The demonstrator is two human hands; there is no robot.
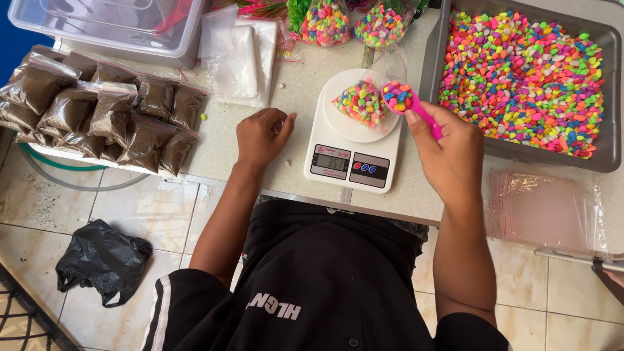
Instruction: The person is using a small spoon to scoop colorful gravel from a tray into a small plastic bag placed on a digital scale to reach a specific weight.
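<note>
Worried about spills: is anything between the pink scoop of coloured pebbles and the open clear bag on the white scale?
Nothing visible: the pink scoop in the right hand sits at the clear bag mouth.

Multicoloured pebbles (520, 71) noted in grey tray (614, 97); pink scoop (416, 110); white scale (354, 146); brown-filled bags (110, 110); black bag (104, 260) on the floor.

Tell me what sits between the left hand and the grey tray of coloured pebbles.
In the head view, a white kitchen scale bearing a clear bag of pebbles lies between the left hand and the grey tray.
</note>
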